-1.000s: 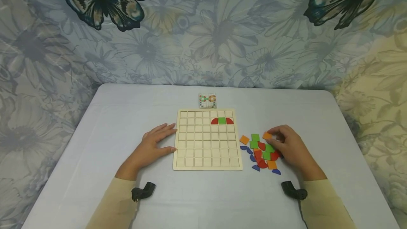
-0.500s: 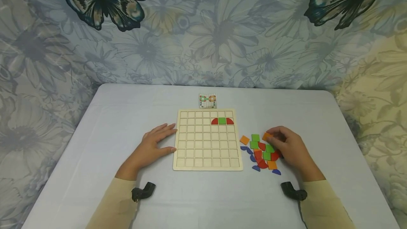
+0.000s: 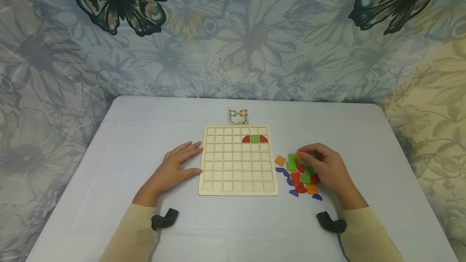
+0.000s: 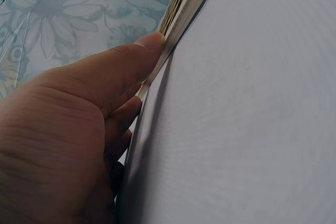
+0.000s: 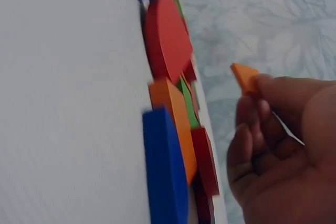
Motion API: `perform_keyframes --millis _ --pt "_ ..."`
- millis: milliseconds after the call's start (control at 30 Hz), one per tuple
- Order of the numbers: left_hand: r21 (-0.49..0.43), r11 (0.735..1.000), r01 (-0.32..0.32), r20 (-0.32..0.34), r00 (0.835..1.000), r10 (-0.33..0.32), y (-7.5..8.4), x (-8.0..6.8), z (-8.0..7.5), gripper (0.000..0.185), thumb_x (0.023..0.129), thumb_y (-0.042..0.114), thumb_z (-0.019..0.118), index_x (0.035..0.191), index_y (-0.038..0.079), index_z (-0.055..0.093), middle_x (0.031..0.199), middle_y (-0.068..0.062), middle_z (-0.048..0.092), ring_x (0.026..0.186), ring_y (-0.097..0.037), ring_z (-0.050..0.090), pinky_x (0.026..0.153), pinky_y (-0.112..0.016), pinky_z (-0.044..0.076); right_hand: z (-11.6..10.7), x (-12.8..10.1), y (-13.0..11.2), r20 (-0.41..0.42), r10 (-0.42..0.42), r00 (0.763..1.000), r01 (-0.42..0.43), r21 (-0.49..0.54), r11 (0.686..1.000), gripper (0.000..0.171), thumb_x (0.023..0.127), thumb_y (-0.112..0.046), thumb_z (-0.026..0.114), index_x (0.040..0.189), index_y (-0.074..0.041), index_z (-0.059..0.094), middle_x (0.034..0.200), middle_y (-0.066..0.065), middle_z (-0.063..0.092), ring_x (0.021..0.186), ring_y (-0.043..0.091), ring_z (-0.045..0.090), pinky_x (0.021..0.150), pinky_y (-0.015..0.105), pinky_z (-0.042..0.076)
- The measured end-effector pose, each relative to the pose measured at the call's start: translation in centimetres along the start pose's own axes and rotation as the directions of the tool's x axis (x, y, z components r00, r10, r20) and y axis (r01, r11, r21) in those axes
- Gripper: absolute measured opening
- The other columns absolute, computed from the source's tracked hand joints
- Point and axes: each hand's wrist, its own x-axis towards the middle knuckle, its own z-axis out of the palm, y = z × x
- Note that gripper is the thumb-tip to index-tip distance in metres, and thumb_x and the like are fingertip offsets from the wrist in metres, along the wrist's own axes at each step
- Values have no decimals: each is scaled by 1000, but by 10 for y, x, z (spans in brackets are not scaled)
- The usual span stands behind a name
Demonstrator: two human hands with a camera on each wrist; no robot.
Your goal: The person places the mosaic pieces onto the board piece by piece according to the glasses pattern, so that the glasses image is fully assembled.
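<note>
A pale wooden grid board lies mid-table, with two red rounded-edge tiles flanking a green square in its upper right. My left hand, fingers spread, touches the board's left edge with its fingertips and thumb. In the left wrist view the thumb rests against the board's side. Over the loose tile pile, my right hand pinches an orange square tile between thumb and fingers. In the right wrist view that orange tile is held up off the surface, partly hidden by the thumb.
Right of the board lie several loose red, green, orange and blue tiles; a blue half-round piece sits in front. A single orange square lies near the board's right edge. Behind the board stands a small pattern card. A floral backdrop closes the rear.
My right hand has shifted left, taking the pinched orange tile with it toward the green tiles at the top of the pile. The left hand and the board stay almost where they were.
</note>
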Motion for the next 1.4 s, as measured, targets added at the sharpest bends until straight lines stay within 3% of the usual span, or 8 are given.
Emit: perform_keyframes --millis 333,700,967,1200,1400 --pt "5 1000 -1 -3 1000 1 -2 1 1 72 94 36 89 158 17 61 169 6 44 160 -30 28 122 -65 16 17 1 -17 20 -4 1000 4 22 1000 17 108 -23 74 117 -9 77 113 6 74 102 25 67 82 17 54" --pt "5 1000 -1 -2 1000 1 -2 0 1 72 94 36 89 158 18 61 169 7 44 160 -29 28 121 -64 17 34 10 -37 84 -116 990 104 142 984 8 106 -14 75 112 -9 77 110 4 74 94 23 70 83 24 58" --pt "12 1000 -2 1 1000 2 0 1 1 72 94 35 89 158 18 61 170 7 43 161 -29 28 122 -63 17 47 20 -46 140 -97 985 69 193 979 11 105 -17 77 113 -9 77 113 5 73 96 24 70 83 28 59" --pt "13 1000 -7 -4 1000 7 -3 0 1 71 95 38 88 158 19 61 170 8 43 161 -29 28 122 -64 16 63 31 -45 154 -122 980 101 135 986 6 104 -14 78 110 -12 78 109 1 71 92 23 66 79 29 56" --pt "14 1000 -3 -4 1000 3 -4 1 2 72 94 37 89 158 19 61 170 8 43 161 -28 28 122 -64 16 75 37 -47 185 -86 979 75 66 995 7 103 -14 79 109 -12 79 110 2 71 92 24 62 81 35 54"
